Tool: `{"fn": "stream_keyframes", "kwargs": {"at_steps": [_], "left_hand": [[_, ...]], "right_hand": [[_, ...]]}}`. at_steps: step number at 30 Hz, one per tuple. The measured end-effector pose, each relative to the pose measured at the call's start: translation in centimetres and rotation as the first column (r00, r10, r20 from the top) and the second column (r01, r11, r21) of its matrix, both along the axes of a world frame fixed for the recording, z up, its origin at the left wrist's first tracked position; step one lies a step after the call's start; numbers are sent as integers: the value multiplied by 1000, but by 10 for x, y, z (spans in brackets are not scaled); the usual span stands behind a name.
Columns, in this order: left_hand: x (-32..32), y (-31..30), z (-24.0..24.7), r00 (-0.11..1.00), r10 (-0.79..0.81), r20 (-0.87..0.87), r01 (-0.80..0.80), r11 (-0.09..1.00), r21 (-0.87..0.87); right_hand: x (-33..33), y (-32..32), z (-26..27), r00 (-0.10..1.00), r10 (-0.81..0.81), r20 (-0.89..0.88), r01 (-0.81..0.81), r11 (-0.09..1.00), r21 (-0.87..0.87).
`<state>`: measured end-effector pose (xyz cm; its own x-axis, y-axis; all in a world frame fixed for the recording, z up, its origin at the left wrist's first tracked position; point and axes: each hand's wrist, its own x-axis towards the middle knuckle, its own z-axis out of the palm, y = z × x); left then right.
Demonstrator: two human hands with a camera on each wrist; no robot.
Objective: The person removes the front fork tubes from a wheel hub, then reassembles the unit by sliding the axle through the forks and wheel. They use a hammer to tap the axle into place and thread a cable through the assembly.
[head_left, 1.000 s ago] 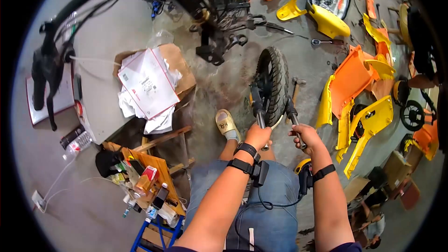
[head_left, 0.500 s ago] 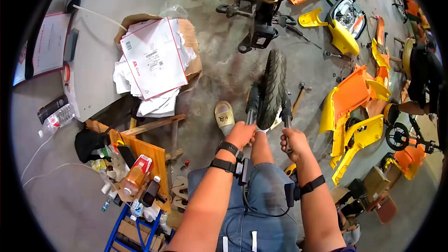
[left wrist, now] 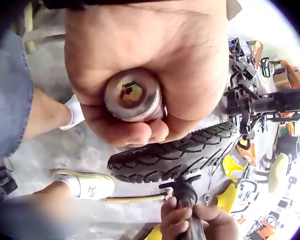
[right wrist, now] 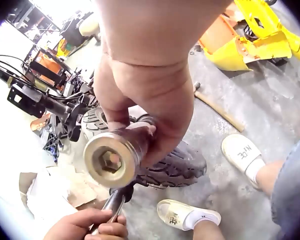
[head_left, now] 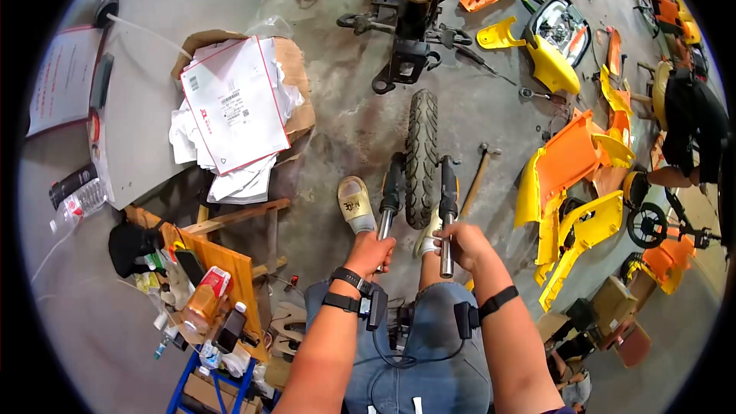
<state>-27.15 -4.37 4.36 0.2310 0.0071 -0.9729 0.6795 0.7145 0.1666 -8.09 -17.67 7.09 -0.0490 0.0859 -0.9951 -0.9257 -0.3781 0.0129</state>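
A black treaded wheel (head_left: 422, 157) stands on the floor between two fork legs, its tread facing me. My left hand (head_left: 369, 251) grips the shiny metal tube of the left fork leg (head_left: 386, 220). On the other side, my right hand (head_left: 466, 244) holds the tube of the right fork leg (head_left: 446, 259), fingers and thumb around it. The left wrist view shows the left tube's round end (left wrist: 133, 96), with a hex recess, in the palm. A similar hex-socketed end (right wrist: 111, 162) juts past my right hand in the right wrist view.
Ahead stands a black vehicle frame (head_left: 412, 50) with a gold-coloured ring. A hammer (head_left: 477, 178) lies right of the wheel, near yellow and orange body panels (head_left: 567, 155). To the left are a box of papers (head_left: 295, 77), a grey table (head_left: 146, 130) and a cluttered wooden stand (head_left: 238, 261).
The wheel and fork have turned from a sideways angle to face me squarely. Both hands stay on the tubes and have moved with them. The head view has shifted too.
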Motion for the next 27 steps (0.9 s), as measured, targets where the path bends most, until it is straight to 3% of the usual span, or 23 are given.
{"fn": "stream_keyframes", "kwargs": {"at_steps": [2,3,4,6,8,11,12,13,14,15,16,17,18,20,21,22,26,27], "left_hand": [[1,-8,-1,1000,4,-22,-3,998,60],[7,-6,7,994,-102,-41,102,995,-3],[10,-12,9,994,-102,-44,102,995,-6],[26,-17,10,999,21,37,-20,1000,-23],[39,-25,29,986,168,6,-168,984,-61],[62,-25,53,965,256,58,-257,966,12],[67,-25,59,949,306,77,-308,951,19],[70,-26,61,951,279,130,-282,959,3],[73,-24,58,946,254,202,-249,967,-48],[77,-22,58,939,247,239,-236,969,-76],[81,-20,61,931,239,278,-218,970,-105],[86,-14,62,912,256,319,-216,964,-158],[93,-11,61,887,263,380,-213,962,-170],[109,1,65,890,153,430,-110,986,-123],[115,6,64,867,75,493,-38,996,-85],[121,13,64,835,-39,548,54,998,-11],[124,14,40,739,-98,666,88,995,49],[124,17,36,662,-116,741,79,993,86]], "right_hand": [[11,0,-20,999,-45,-19,44,999,-13],[16,3,-19,999,-1,-36,-1,999,-33],[18,2,-16,999,0,-39,-1,999,-36],[32,7,-14,982,168,83,-167,986,-25],[39,0,-4,987,123,103,-122,992,-9],[51,-4,3,959,228,169,-227,974,-24],[49,-5,-4,704,392,593,-305,920,-246],[46,-5,-10,255,522,814,-246,849,-468],[67,-17,-6,519,473,712,-413,868,-275],[78,-16,1,619,242,748,-358,934,-6],[84,-17,2,698,5,716,-276,925,263],[86,-22,-7,797,-174,579,-132,884,448],[91,-22,1,817,-199,540,-98,877,471],[95,-21,-15,587,-438,681,-279,680,678],[96,-15,-21,498,-538,680,-293,634,716],[98,-13,-29,449,-559,696,-260,664,701],[112,2,-35,311,-674,670,-233,629,741],[115,6,-33,322,-675,664,-210,633,745]]}}
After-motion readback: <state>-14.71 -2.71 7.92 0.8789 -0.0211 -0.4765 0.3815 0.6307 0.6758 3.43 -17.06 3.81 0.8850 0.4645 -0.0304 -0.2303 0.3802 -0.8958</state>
